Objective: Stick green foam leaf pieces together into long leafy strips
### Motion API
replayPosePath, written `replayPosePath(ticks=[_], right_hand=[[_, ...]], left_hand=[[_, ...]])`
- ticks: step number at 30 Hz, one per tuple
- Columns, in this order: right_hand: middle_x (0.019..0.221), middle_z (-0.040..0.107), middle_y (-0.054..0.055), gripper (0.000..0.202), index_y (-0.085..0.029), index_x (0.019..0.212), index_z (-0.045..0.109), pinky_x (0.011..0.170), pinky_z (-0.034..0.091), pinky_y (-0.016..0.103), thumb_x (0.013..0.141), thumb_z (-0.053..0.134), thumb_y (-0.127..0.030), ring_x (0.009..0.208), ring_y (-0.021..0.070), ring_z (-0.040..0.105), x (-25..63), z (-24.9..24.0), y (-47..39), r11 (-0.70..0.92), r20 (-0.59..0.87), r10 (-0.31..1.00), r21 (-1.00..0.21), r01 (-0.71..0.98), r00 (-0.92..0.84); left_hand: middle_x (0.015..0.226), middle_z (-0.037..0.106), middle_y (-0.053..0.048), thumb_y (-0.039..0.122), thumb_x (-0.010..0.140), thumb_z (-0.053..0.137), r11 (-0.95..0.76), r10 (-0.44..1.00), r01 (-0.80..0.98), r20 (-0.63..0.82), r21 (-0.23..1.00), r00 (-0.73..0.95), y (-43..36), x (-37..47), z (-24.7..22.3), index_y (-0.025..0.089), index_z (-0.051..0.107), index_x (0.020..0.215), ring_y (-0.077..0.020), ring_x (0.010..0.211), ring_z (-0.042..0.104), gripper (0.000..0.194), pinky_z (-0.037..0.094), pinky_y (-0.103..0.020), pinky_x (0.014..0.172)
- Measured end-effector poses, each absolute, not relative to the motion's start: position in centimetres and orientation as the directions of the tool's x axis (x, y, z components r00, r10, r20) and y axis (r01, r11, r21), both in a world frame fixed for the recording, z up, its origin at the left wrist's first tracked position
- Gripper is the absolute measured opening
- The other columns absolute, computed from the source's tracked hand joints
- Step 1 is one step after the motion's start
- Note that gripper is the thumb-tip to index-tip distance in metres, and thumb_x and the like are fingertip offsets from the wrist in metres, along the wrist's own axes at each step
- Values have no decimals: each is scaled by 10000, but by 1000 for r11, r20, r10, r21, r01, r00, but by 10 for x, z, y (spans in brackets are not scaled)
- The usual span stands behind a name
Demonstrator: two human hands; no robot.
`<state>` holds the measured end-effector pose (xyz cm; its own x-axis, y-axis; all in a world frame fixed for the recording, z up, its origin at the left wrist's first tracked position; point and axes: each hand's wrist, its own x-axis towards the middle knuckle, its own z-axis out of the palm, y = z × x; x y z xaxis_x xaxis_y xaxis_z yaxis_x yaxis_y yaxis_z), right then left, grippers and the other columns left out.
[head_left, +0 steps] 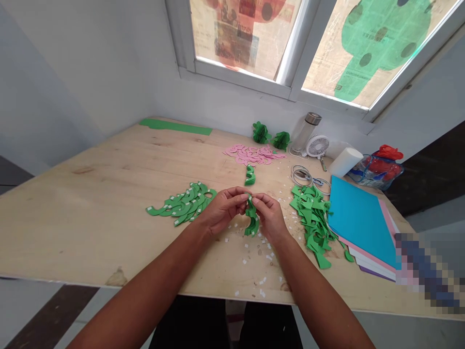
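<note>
Between both hands is a small stack of curved green paper cutouts point(251, 223), with white squares on it. My left hand point(227, 206) pinches its top from the left, fingers closed. From the other side, my right hand point(269, 213) grips the same top end between thumb and fingers. Just beyond the fingertips stands another little green cutout stack point(250, 175). Left of my hands lies a spread of green curved cutouts point(187, 203) bearing white squares. Small white paper bits point(263, 280) are scattered on the wood below and around the hands.
Green paper scraps point(312, 218) are heaped at the right, beside blue sheets point(359, 220). Pink cutouts point(250, 154), green paper ornaments point(261, 132), a glass bottle point(307, 131), a small fan point(317, 146), scissors point(321, 184) and a white roll point(346, 161) sit farther back. A green strip point(176, 127) lies far left.
</note>
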<state>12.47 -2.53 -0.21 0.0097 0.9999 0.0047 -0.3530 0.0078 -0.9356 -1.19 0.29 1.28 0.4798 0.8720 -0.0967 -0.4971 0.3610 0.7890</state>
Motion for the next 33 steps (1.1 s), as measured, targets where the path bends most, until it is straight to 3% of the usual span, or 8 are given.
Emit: replayPosePath(ticks=[4,12,33], right_hand=[[688,667,-5,189,-188,768,659,634,490,267,681,692,-352,631,133,593,124,1,-26,90,75,994,-974,-206,78],[716,674,14,217,-185,806,655,614,503,274,681,688,-360,638,142,609,123,-1,-25,109,103,994,-984,-143,47],[697,685,9,197,-188,784,665,591,501,271,698,678,-365,625,148,621,124,-6,-24,134,127,989,-985,-110,74]], left_hand=[[577,596,6,200,602,774,345,897,-494,-125,798,425,4,-11,13,120,670,728,-63,511,509,182,389,-185,520],[597,602,-2,201,599,769,331,901,-461,-129,823,415,4,-10,13,120,662,709,-70,520,509,174,388,-190,512],[587,600,-6,191,587,763,309,914,-453,-131,836,384,6,-10,12,119,675,699,-80,534,515,160,411,-203,532]])
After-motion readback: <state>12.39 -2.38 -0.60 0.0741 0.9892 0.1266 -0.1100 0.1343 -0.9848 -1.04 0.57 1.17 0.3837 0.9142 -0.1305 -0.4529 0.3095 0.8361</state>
